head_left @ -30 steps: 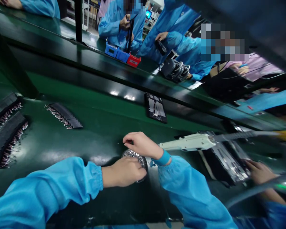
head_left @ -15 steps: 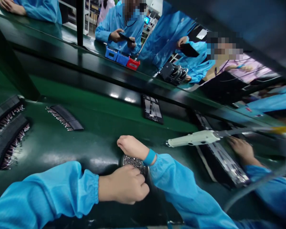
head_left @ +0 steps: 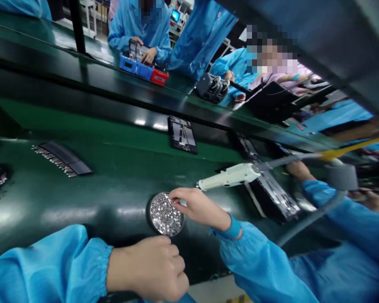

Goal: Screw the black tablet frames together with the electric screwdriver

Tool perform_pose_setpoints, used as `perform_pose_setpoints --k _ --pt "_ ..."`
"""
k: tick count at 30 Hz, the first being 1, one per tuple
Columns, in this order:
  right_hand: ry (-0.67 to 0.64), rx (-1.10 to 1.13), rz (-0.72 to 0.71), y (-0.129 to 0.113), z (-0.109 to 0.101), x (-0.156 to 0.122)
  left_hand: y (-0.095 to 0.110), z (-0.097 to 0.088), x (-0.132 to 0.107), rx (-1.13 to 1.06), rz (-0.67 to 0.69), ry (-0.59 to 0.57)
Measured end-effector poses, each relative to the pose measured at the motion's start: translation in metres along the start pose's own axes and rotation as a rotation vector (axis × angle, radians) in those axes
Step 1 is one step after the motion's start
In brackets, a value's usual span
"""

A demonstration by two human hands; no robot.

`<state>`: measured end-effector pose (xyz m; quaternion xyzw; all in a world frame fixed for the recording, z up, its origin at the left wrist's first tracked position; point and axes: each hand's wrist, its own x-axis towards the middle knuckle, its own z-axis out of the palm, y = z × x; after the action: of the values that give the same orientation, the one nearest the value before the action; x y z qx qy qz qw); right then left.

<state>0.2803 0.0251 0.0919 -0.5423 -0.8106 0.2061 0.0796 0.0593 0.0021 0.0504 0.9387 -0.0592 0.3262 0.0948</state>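
Note:
A round dish full of small shiny metal pieces, too small to name surely, sits on the green table. Over its right edge is my right hand, thumb and fingertips pinched together; whatever they hold is too small to make out. My left hand is closed in a fist just in front of the dish, knuckles up, with the inside of the fist hidden. Beyond my right hand a white electric screwdriver hangs with its tip pointing left.
A fan of black strips with wires lies on the left. An open tablet-like device is farther back, and a row of similar devices stands right. A co-worker's arm reaches in there. Blue and red bins stand across the table.
My right hand has drawn back to the right side of the dish, uncovering the metal pieces. My left fist sits lower, nearer me. The view has shifted right; a co-worker opposite now holds an open device.

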Motion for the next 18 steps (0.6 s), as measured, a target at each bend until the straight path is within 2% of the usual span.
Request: perform_pose_setpoints --k 2,5,8,10,12,15,18 --pt "0.102 0.029 0.036 0.005 0.015 -0.016 -0.014 0.001 -0.005 0.001 -0.075 0.034" --pt "0.252 0.045 0.095 0.005 0.047 -0.038 -0.051 0.000 -0.013 0.013 -0.297 0.091" --pt "0.286 0.006 0.077 -0.001 0.080 -0.052 -0.091 -0.004 -0.022 0.016 -0.494 0.090" --pt "0.299 -0.050 0.043 -0.003 0.095 -0.049 -0.110 -0.008 -0.029 0.005 -0.600 0.088" --pt "0.320 -0.086 -0.009 0.000 0.101 -0.037 -0.121 -0.012 -0.034 -0.013 -0.674 0.077" --pt "0.332 -0.067 -0.073 0.011 0.098 -0.010 -0.128 -0.015 -0.041 -0.042 -0.725 0.051" --pt "0.385 -0.040 -0.024 0.020 0.093 0.005 -0.129 -0.016 -0.046 -0.052 -0.745 0.044"
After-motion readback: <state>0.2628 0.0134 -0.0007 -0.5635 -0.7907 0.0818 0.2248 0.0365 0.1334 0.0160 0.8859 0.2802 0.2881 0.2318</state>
